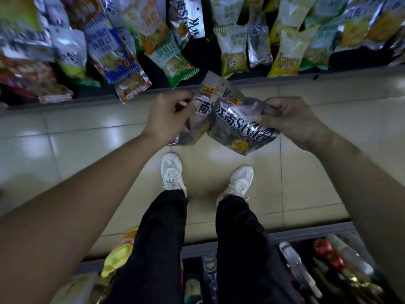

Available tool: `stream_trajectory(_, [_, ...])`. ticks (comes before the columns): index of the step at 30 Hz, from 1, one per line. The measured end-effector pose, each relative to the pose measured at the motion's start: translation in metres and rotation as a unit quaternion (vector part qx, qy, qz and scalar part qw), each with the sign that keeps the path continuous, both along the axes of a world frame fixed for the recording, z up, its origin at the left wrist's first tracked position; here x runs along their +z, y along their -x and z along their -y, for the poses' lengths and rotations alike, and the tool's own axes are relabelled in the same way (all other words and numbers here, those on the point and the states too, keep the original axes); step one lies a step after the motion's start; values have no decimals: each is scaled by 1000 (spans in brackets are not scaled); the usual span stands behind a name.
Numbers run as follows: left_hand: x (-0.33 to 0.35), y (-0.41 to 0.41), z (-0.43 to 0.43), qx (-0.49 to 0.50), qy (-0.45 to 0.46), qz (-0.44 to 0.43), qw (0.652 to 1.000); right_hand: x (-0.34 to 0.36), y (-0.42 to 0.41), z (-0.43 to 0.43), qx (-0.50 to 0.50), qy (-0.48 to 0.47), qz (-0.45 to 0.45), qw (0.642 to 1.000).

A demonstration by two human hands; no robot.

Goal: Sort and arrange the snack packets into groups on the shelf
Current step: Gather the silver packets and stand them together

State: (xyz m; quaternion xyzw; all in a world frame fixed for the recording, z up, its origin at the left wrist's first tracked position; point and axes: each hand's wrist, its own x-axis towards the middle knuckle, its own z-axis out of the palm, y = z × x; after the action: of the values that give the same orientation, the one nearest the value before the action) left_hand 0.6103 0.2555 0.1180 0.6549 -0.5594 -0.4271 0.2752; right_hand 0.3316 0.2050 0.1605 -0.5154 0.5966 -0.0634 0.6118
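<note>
I hold silver snack packets printed "Style" in front of the shelf edge. My left hand grips one silver packet by its top corner. My right hand pinches the upper right corner of an overlapping silver packet that shows a yellow chip picture. A third packet top sticks up behind them. On the shelf above lie a blue packet, a green packet, yellow-green packets and more silver packets.
Orange and red packets crowd the shelf's far left. A tiled floor runs between this shelf and a second shelf of packets behind my legs. My white shoes stand on the tiles.
</note>
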Motion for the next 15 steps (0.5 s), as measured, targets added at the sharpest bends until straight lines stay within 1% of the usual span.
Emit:
stream_trajectory(2, [15,26,2,-19,-1,-37,999,4,16,-9,-43,21,-6,999])
stream_trajectory(4, [27,56,3,-32,-30,-70,997,9,35,-19,-86,53,-13,995])
stream_trajectory(5, [31,70,4,-37,-46,-73,996,11,46,-24,-104,66,-19,992])
stream_trajectory(7, [37,100,6,-52,-52,-44,996,13,73,-36,-128,91,-51,986])
stream_trajectory(9, [43,130,9,-71,-28,3,997,14,106,-52,-158,105,-87,978])
stream_trajectory(12, [57,175,10,-95,7,62,993,17,155,-81,-228,105,-94,963])
stream_trajectory(15, [73,223,7,-103,4,65,993,21,208,-112,-296,97,-100,945])
